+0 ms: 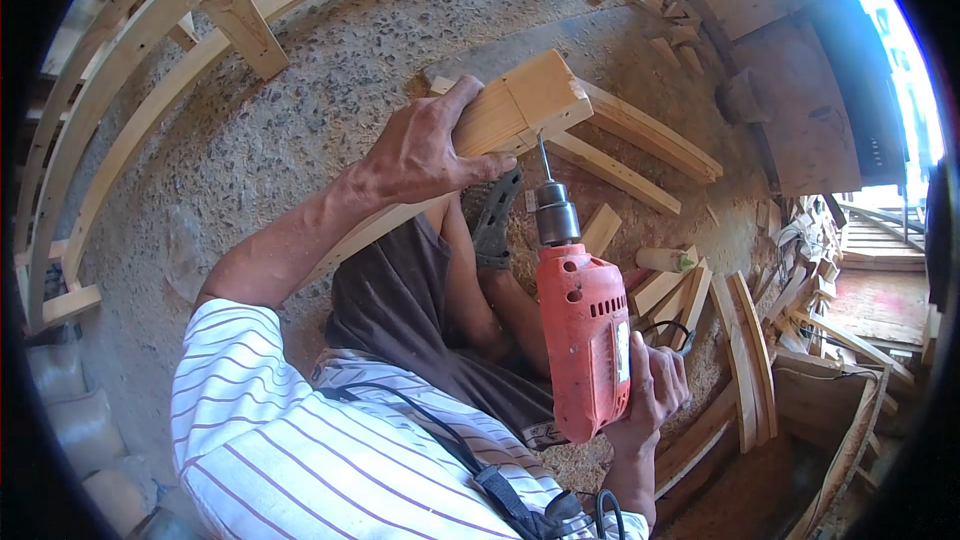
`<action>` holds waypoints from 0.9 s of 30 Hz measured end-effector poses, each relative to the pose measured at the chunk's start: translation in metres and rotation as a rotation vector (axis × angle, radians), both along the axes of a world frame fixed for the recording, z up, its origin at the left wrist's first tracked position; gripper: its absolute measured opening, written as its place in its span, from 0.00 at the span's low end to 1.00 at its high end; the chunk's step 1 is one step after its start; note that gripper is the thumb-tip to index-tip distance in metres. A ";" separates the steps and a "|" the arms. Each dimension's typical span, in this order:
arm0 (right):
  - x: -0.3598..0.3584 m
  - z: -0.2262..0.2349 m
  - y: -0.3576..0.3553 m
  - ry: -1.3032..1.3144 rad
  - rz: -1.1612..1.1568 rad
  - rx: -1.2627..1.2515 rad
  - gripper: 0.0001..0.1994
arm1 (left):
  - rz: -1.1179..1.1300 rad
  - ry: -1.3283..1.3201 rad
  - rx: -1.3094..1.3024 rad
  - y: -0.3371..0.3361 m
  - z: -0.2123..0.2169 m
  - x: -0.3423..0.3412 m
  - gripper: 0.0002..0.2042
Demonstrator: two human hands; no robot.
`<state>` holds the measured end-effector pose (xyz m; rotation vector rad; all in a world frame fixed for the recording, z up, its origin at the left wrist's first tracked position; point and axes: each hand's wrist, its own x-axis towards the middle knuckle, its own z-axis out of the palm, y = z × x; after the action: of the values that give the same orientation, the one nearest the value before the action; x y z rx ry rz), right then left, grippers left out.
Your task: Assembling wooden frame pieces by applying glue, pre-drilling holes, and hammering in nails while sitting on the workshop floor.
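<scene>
My left hand (425, 145) is closed around a long squared wooden beam (525, 100), fingers over the top and thumb along the near side. The beam slants from my lap up to the right. In my right hand (650, 385) is a red power drill (585, 340), gripped at its handle and pointing up. A thin drill bit (544, 155) sits in its black chuck (556, 212). The bit's tip meets the beam's lower edge close to its end; I cannot tell how deep it is. Part of the right hand is hidden behind the drill body.
Several wooden strips (650, 130) lie on the dusty floor beyond the beam. A wooden frame (100, 120) curves along the left. At lower right stands a wooden box (830, 390) beside offcuts (745, 360). A sandal (495, 215) is on my foot below the beam.
</scene>
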<state>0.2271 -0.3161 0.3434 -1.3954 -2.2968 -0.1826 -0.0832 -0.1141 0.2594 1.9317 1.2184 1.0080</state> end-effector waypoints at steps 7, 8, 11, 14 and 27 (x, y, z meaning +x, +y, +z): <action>-0.005 0.006 0.008 0.014 -0.040 -0.008 0.25 | -0.023 0.013 0.038 0.000 -0.003 0.002 0.33; -0.006 0.005 0.010 0.006 -0.040 -0.017 0.25 | -0.015 0.017 0.069 -0.001 -0.003 0.002 0.33; -0.007 0.004 0.016 -0.004 -0.041 -0.018 0.26 | -0.025 0.033 0.058 -0.003 -0.001 0.002 0.34; -0.009 0.001 0.021 -0.015 -0.048 -0.002 0.27 | -0.016 0.083 0.030 -0.005 0.001 0.002 0.33; -0.003 0.006 0.032 -0.113 -0.015 0.021 0.22 | -0.022 0.009 0.075 -0.012 0.007 0.003 0.30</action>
<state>0.2237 -0.2838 0.3491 -1.4254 -2.3691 -0.2959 -0.0798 -0.1259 0.2663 2.0049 1.1770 1.0474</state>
